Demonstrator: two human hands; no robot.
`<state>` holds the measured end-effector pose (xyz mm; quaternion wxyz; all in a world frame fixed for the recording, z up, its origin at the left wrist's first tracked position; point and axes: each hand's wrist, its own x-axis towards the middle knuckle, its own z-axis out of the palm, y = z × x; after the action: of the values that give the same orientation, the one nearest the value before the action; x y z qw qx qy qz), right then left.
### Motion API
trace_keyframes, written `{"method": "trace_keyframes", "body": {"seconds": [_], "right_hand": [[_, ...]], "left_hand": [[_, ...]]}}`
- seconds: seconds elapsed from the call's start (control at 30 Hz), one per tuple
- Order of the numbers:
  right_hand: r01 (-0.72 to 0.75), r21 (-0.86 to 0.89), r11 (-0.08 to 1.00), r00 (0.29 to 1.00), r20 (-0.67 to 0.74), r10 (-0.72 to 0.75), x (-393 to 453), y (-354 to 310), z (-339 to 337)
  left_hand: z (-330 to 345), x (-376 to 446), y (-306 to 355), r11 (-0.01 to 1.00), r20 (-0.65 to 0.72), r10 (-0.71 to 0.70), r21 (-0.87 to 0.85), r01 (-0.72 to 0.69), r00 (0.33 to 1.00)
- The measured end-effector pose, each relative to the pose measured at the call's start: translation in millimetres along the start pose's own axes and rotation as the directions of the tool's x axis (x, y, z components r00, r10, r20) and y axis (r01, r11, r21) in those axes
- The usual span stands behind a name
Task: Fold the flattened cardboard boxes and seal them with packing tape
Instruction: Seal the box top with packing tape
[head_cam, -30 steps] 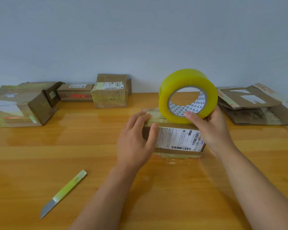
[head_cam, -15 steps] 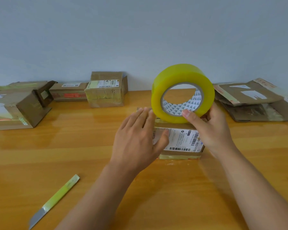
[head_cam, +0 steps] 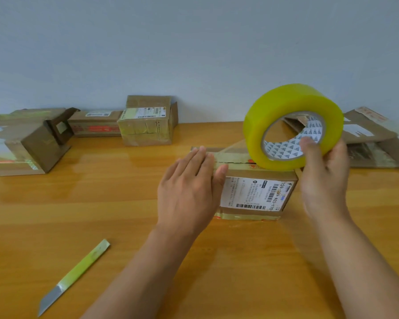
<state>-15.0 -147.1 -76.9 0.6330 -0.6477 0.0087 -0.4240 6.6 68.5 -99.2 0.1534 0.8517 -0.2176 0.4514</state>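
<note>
Cardboard box (head_cam: 251, 192) with a shipping label sits right of centre on the wooden table (head_cam: 78, 215). Left hand (head_cam: 189, 194) lies flat on its left end, fingers straight and together. Right hand (head_cam: 324, 178) grips the yellow tape roll (head_cam: 293, 125) above the box's right end, thumb in the core; a clear strip runs from roll to box top. Upper left holds an open box (head_cam: 25, 143) and two taped boxes (head_cam: 148, 120); flattened boxes (head_cam: 373, 139) lie upper right; a knife (head_cam: 74, 276) lies lower left.
</note>
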Motion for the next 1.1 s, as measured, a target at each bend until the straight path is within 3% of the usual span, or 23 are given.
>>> {"method": "trace_keyframes", "body": {"seconds": [0.13,0.2,0.37,0.47,0.63,0.93,1.1], "right_hand": [[-0.108,-0.011,0.994,0.979,0.175,0.108,-8,4,3],[-0.146,0.030,0.989,0.973,0.187,0.138,-12,3,5],[-0.129,-0.003,0.992,0.956,0.264,0.125,-17,0,28],[-0.120,-0.023,0.992,0.945,0.304,0.122,-16,0,35],[-0.110,-0.021,0.994,0.951,0.290,0.111,-15,3,34],[-0.121,0.025,0.992,0.964,0.242,0.112,-7,0,24],[-0.097,0.048,0.994,0.995,0.041,0.095,4,1,10]], "left_hand": [[4,-1,-1,1.000,-0.028,0.008,-0.007,-0.008,1.000],[3,-1,-1,1.000,-0.018,0.009,-0.011,-0.009,1.000],[-5,1,-18,0.993,0.001,-0.105,0.054,0.105,0.994],[-9,0,-21,0.988,0.026,-0.082,0.131,0.078,0.996],[-10,-2,-16,0.994,0.092,-0.020,0.108,0.010,0.996],[-12,-1,-12,0.994,0.123,-0.060,0.101,0.048,0.991],[-14,-1,-11,0.995,0.145,-0.068,0.082,0.056,0.987]]}}
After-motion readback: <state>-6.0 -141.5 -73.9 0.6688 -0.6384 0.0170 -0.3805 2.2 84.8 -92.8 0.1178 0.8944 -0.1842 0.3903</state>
